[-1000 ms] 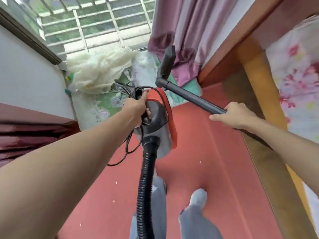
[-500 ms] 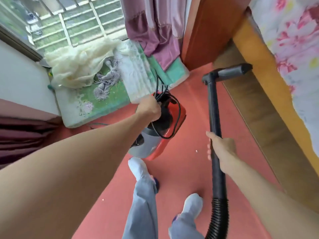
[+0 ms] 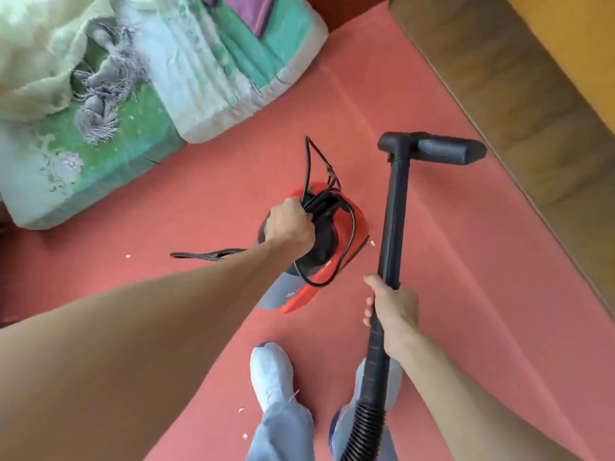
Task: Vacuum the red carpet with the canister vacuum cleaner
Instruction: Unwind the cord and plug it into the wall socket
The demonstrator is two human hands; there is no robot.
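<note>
A red carpet (image 3: pixel 466 277) covers the floor. Folded bedding (image 3: pixel 133 144) lies along its far left edge and a wooden panel (image 3: pixel 515 94) runs down its right edge. Pale crumbs (image 3: pixel 128 256) are scattered over the pile.

The canister vacuum (image 3: pixel 357 227) is near the middle of the carpet, tilted. The left hand (image 3: pixel 291 226) is curled tightly round its top handle, with several turns of the black cord (image 3: pixel 307 161) caught in the same grip. Whether its base touches the carpet cannot be told. The right hand (image 3: pixel 394 306) is wrapped round the lower part of the wand (image 3: pixel 394 214), thumb up the shaft. The nozzle (image 3: pixel 439 149) reaches toward the right edge, near the panel but apart from it. The ribbed hose (image 3: pixel 364 424) drops past the white shoes (image 3: pixel 271 371).

Cleaning proper looks not yet begun, since the cord is bundled on the body rather than paid out.

- **Snagging:** one loose loop stands up just beside the wand, so a sideways sweep could catch it and jerk the canister.
- **Tripping:** another loop trails on the carpet to the left, and the hose passes close by the feet. Either could trip a step.
- **Knocking the panel:** a push too far right would drive the nozzle into the wood.
- **Loose grip:** with cord under the fingers, the hold on the handle may be less secure.
</note>
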